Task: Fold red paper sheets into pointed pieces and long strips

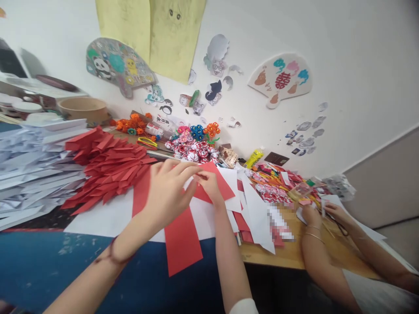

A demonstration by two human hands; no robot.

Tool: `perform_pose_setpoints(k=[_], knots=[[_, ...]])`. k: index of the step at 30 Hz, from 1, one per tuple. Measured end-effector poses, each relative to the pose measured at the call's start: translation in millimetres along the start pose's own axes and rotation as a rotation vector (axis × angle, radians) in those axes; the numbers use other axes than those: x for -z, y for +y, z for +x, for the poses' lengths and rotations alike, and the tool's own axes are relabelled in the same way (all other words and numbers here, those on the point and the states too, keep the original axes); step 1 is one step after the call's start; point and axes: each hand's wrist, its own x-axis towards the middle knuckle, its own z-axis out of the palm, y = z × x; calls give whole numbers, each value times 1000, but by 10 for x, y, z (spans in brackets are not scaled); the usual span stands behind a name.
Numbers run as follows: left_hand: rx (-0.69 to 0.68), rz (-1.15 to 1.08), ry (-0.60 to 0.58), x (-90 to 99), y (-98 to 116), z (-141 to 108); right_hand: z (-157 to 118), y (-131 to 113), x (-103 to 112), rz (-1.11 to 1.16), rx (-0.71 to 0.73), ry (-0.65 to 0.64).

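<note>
My left hand [170, 186] arches over the work area with its fingers stretched to the right and its thumb apart. Its fingertips are close to my right hand [208, 185], whose fingers are pinched together; what they hold, if anything, is hidden. Behind my right hand is a red paper sheet [224, 185], over white paper [233, 203]. Below my left hand a red paper strip [183, 244] hangs past the table's front edge, on top of white sheets [101, 220]. Another red strip [140, 196] shows just left of my left hand.
Folded red paper pieces [108, 163] and folded white paper pieces [42, 165] are heaped at left. Paper flowers [193, 150] and a yellow bottle [254, 158] stand along the wall. At right, a co-worker's hands [312, 216] handle small paper over the wooden table [271, 256].
</note>
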Motion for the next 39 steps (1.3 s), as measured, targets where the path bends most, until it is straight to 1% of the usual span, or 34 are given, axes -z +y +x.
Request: perform_pose_setpoints(k=[1, 2, 3, 5, 6, 7, 9, 12, 14, 16, 17, 18, 19, 21, 22, 24, 25, 27, 29, 31, 32, 34, 35, 36, 38, 39], knots=[[-33, 72, 4, -70, -31, 49, -1, 4, -10, 33, 22, -10], [-79, 138, -34, -159, -77, 98, 0, 10, -18, 65, 38, -6], [-109, 187, -82, -256, -136, 142, 2, 16, -23, 81, 42, -6], [-143, 230, -224, -430, -281, 199, 2, 24, -19, 77, 50, -39], [-141, 226, -258, -489, -355, 207, -1, 25, -8, 67, 52, -54], [-131, 216, -279, -524, -424, 203, -7, 25, 8, 64, 51, -70], [-85, 167, -290, -525, -537, 169, -21, 32, 54, 75, 53, -80], [-42, 71, -265, -391, -641, 97, -24, 86, 135, 119, 38, -64], [-43, 47, -193, -239, -694, 65, -2, 152, 181, 157, 29, 1], [-9, 88, -50, -52, -763, 53, 33, 220, 206, 203, 6, 132], [31, 133, 34, 48, -808, 52, 49, 246, 209, 227, -11, 188], [94, 199, 127, 146, -860, 51, 61, 263, 206, 246, -27, 215], [169, 279, 208, 236, -915, 48, 67, 272, 196, 256, -45, 214], [316, 453, 286, 367, -1019, 26, 63, 268, 166, 247, -64, 170], [356, 521, 292, 398, -1056, 4, 57, 261, 149, 231, -69, 139], [363, 603, 257, 386, -1077, -64, 44, 249, 119, 197, -78, 98], [336, 615, 220, 347, -1053, -107, 39, 249, 109, 183, -85, 91], [262, 564, 129, 232, -934, -203, 35, 260, 99, 166, -101, 89], [169, 458, 32, 110, -730, -300, 34, 282, 102, 153, -109, 88], [56, 315, -49, 35, -471, -389, 32, 299, 107, 144, -104, 86], [13, 232, -82, 25, -333, -430, 30, 304, 108, 140, -99, 86], [-62, 62, -104, 55, -71, -501, 28, 307, 107, 135, -88, 85], [-98, -10, -104, 85, 37, -526, 27, 306, 104, 132, -81, 82], [-139, -59, -131, 114, 119, -539, 28, 305, 101, 131, -76, 77], [-184, -48, -196, 132, 177, -514, 31, 306, 96, 132, -74, 70], [-188, 7, -232, 108, 145, -470, 34, 308, 94, 134, -78, 68]])
